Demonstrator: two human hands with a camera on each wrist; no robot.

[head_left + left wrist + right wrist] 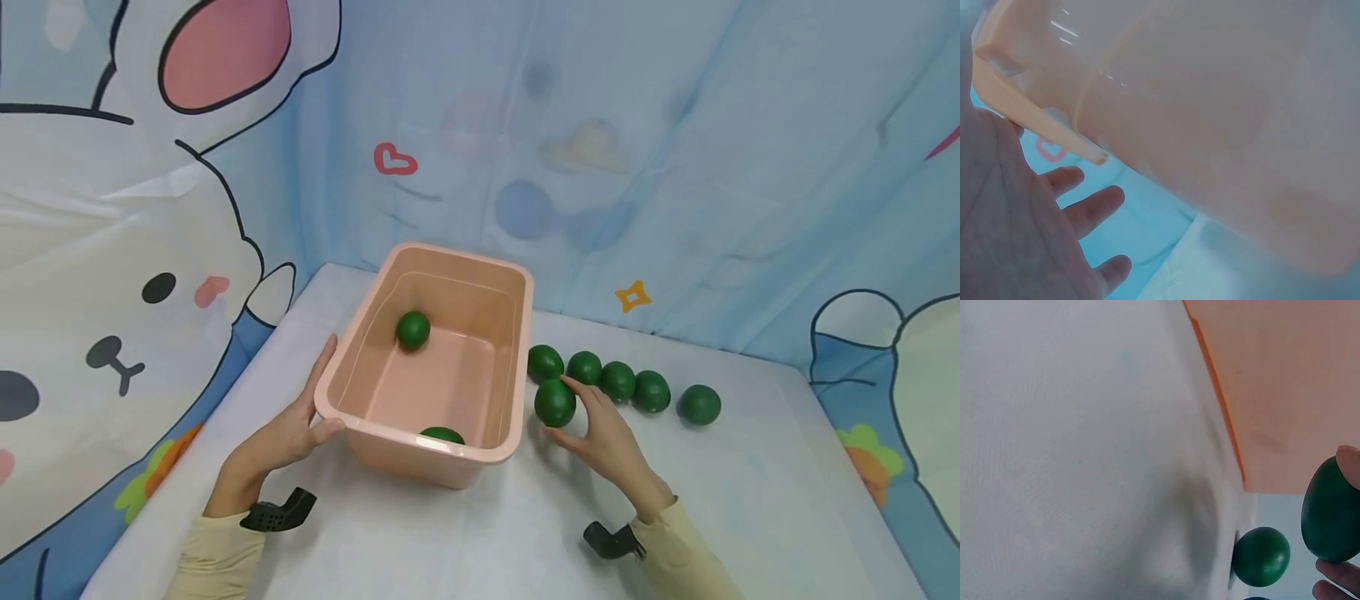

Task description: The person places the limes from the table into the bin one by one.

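A pink plastic tub (517, 367) stands on the white table (750, 500). It holds two green balls, one at the far end (412, 330) and one by the near wall (442, 434). My left hand (296, 425) lies along the tub's left outer wall (1210, 112) with straight, spread fingers (1091, 209) and its thumb at the near corner rim. My right hand (600, 425) grips a green ball (555, 402) just right of the tub. In the right wrist view this ball (1329, 519) sits between a fingertip (1350, 465) above and fingers below.
Several more green balls lie in a row right of the tub, from one (545, 362) at the tub wall to the last (699, 404); one of them (1261, 556) shows in the right wrist view. A cartoon-printed cloth backdrop (675, 167) hangs behind and to the left.
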